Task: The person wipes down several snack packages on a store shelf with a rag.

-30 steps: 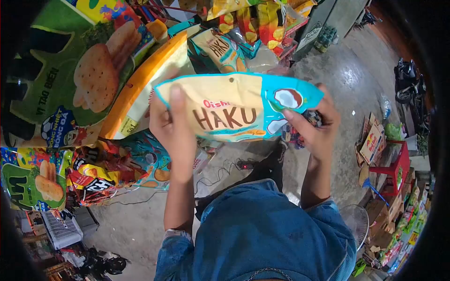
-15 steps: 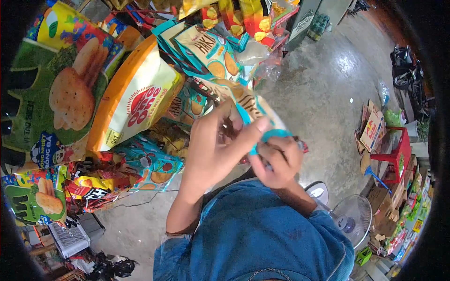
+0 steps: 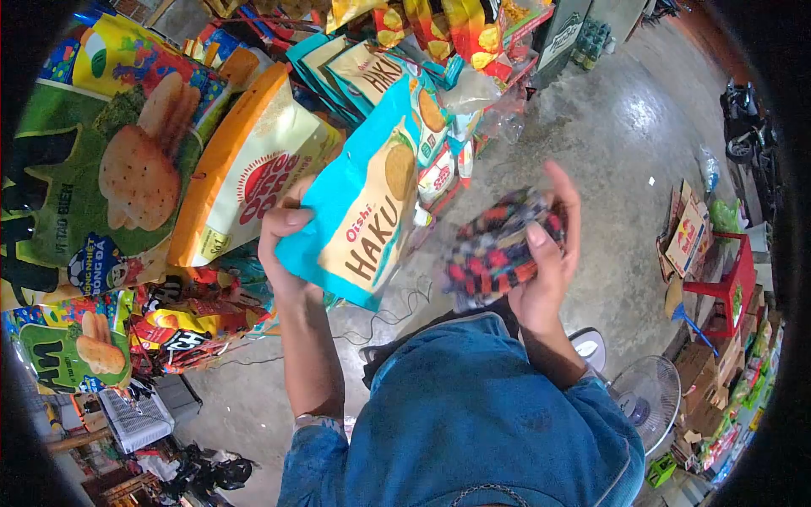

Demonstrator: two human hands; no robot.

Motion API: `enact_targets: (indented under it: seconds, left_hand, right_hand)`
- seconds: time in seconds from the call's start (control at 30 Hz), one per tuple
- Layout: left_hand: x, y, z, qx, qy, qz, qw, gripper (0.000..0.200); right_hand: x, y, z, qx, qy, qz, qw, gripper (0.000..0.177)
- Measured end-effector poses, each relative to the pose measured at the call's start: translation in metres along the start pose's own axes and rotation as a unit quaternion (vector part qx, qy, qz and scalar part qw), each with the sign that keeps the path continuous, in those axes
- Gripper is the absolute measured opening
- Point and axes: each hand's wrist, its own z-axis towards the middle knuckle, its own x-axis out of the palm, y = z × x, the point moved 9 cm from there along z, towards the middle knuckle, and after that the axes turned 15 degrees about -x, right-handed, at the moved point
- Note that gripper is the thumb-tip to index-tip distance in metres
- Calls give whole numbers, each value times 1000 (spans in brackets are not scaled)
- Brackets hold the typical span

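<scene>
The left hand (image 3: 285,241) is clamped on a glossy teal-and-cream foil snack bag (image 3: 365,221), thumb over its left edge. The bag is tilted, front & centre, just before the hanging stock. The right hand (image 3: 547,269) grips a blurry bundle of small red, black & blue packets (image 3: 492,251), thumb on front, fingers behind, right of the bag w/ a gap between. Far left hang a puffy orange-and-cream bag (image 3: 241,173) & a big green cracker pack (image 3: 127,169), crinkly plastic. The smooth grey concrete floor (image 3: 608,144) is shiny in patches. A round white fan (image 3: 649,395) & red plastic stool (image 3: 733,287) stand at right.
</scene>
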Motion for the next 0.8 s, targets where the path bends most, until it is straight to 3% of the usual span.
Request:
enact_targets:
  seconds: [0.07,0.1,0.17,0.2,0.23,0.27,0.33,0.37,0.43,0.5,0.57,0.6,0.7,0.73,0.77,0.8]
  left_hand:
    - [10,-2,0,5,51,-9,999,55]
    - [13,0,0,1,25,-29,999,51]
    - [9,2,2,-6,1,-51,999,48]
    - [13,5,3,-29,52,-48,997,41]
    - [27,7,4,-51,104,-45,992,36]
    - [22,5,1,-17,-32,84,996,29]
    - [22,13,1,-82,14,123,989,29]
    - [25,18,1,-95,47,84,991,28]
    - [31,28,1,-126,110,7,986,26]
    - [37,22,3,-72,134,-96,984,23]
    - [40,18,4,-32,141,-147,978,22]
    - [37,15,8,-11,119,-119,986,20]
    - [46,15,12,22,70,-38,997,17]
    - [40,21,14,0,46,-139,989,16]
    - [35,25,16,-15,63,-152,986,16]
    - [31,28,18,-30,80,-166,982,16]
  right_hand:
    - [15,13,1,-30,24,-28,999,82]
    - [23,24,1,-118,116,-117,979,84]
    - [36,47,-11,-327,235,-270,874,89]
    - [53,60,-25,-347,243,-243,873,64]
    - [69,59,-38,-402,300,-214,838,65]
    - [83,58,-53,-450,358,-178,799,65]
    - [110,54,-77,-519,378,-179,745,45]
    - [118,52,-84,-556,394,-246,689,45]
    - [112,35,-70,-547,367,-282,697,45]
    - [103,21,-40,-496,337,-342,724,44]
    - [83,3,-1,-414,269,-275,825,47]
    - [75,-2,13,-355,243,-270,862,50]
    - [78,-10,12,-336,226,-230,885,54]
    - [91,-6,-10,-364,304,-231,850,50]
    - [107,-3,-38,-432,351,-219,802,44]
    - [115,9,-65,-510,410,-256,711,39]
